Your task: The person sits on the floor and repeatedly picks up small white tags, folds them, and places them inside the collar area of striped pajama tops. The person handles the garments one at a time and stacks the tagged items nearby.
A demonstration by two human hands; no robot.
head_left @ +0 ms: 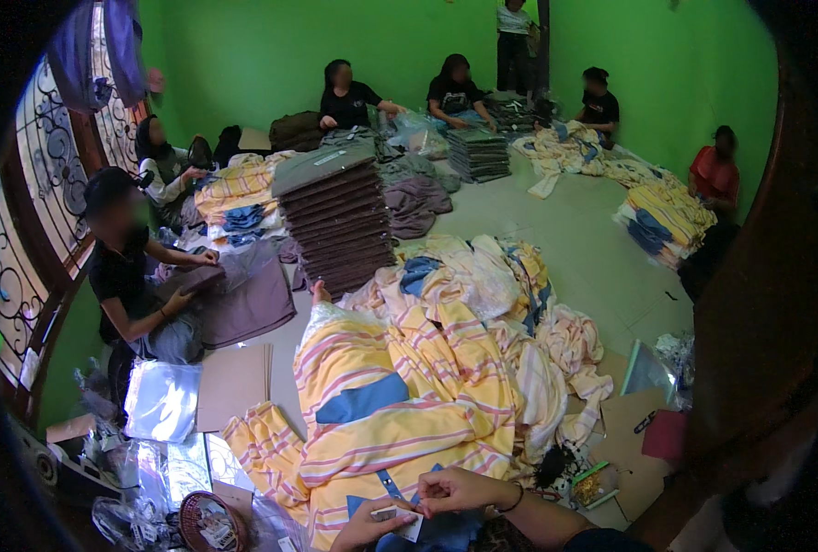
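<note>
Low at the front, my left hand (pixel 365 529) grips a small white tag (pixel 411 528) between thumb and fingers. Just right of it, my right hand (pixel 455 492) is closed in a pinch close to the tag; whatever lies between its fingertips is too small to make out. Under and beyond both hands spreads a yellow garment (pixel 427 419) with pink and white stripes. A blue patch (pixel 363 399) shows on it, and more blue cloth with a buttoned strip (pixel 388 483) lies by my fingers.
A tall stack of folded brown garments (pixel 335 225) stands ahead. At left are clear plastic sleeves (pixel 162 400), cardboard (pixel 234 386) and a red basket (pixel 212 524). A pile of striped cloth (pixel 556 368) and a green-edged tray (pixel 595 485) lie right. Several people sit along the walls.
</note>
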